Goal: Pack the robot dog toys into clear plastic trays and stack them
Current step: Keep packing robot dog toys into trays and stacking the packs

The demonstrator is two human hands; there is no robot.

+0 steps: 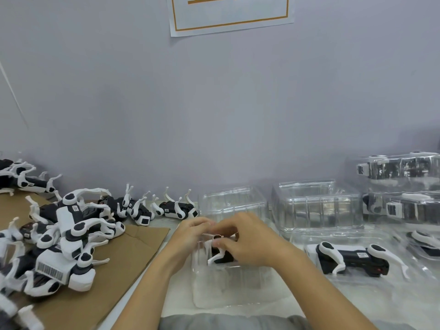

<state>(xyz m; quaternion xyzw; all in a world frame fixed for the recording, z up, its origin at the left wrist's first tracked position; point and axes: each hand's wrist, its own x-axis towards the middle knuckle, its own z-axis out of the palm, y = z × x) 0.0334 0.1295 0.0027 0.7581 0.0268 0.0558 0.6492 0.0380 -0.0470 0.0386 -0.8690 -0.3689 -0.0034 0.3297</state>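
Both hands (pixel 223 236) grip robot dog (pixel 220 254) (over clear tray (pixel 228 289)).

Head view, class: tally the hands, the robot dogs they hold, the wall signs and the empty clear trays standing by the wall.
Hands: 2, left hand and right hand
Held robot dog: 1
Wall sign: 1
Empty clear trays: 2
Total: 6
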